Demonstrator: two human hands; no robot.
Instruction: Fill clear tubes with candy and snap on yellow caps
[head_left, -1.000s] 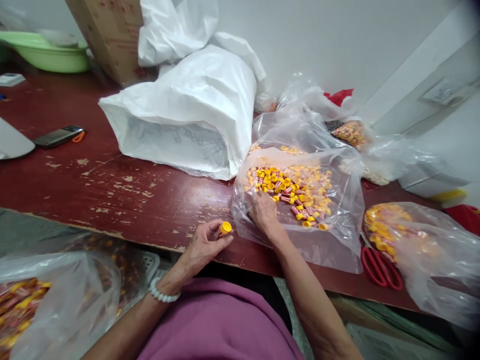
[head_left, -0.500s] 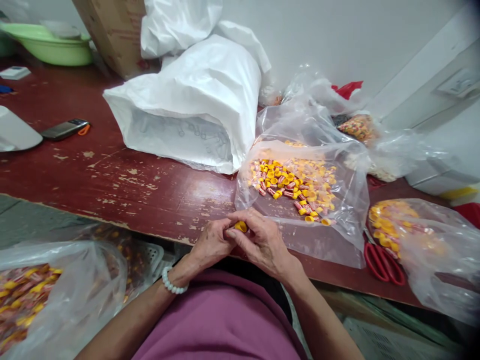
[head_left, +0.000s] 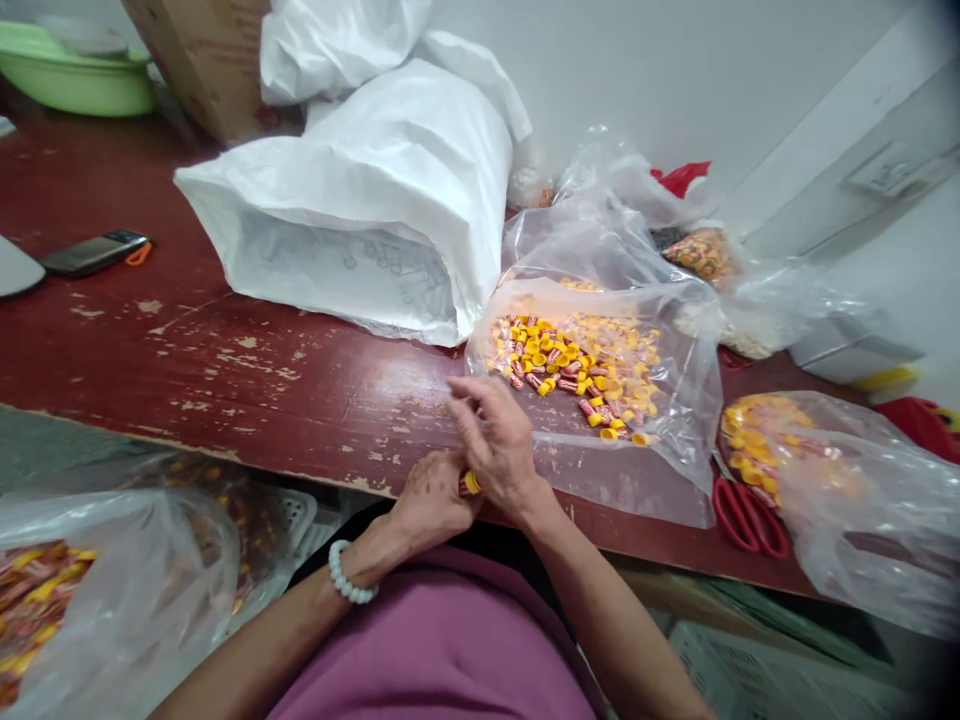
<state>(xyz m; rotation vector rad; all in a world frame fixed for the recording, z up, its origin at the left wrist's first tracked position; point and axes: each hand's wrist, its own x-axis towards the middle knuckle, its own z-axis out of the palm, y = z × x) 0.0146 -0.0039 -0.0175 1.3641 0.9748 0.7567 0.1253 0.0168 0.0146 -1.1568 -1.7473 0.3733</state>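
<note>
Bracelet of pale beads (head_left: 349,575): worn at the left wrist. Left hand (head_left: 439,497): fingers curled in, closed round one small capped tube. Capped tube (head_left: 470,484), yellow with dark red wrap: partly covered; only one end is shown, at the right side of the left hand. Long axis: laid roughly crosswise, so far as can be judged, with the yellow end turned toward the heel of the right hand. Right hand (head_left: 501,440): placed just beyond and beside the left, about half open, fingers partly stretched and parted; nothing is seen held in it. Whether the tube is touched by its palm cannot be told.

Clear plastic bag (head_left: 622,485), open toward the hands: set beyond and to the right of the right hand, the nearer of the two. Loose yellow-and-red tubes (head_left: 555,360): heaped within it. Red-handled scissors (head_left: 750,520): laid well to the right of the right hand. White woven sack (head_left: 390,150), mouth open: stood beyond both hands, with clear plastic pieces (head_left: 394,265) seen inside. Dark handheld device (head_left: 94,253): placed far left of the left hand. Green basin (head_left: 75,85): kept farthest left, at the back.
</note>
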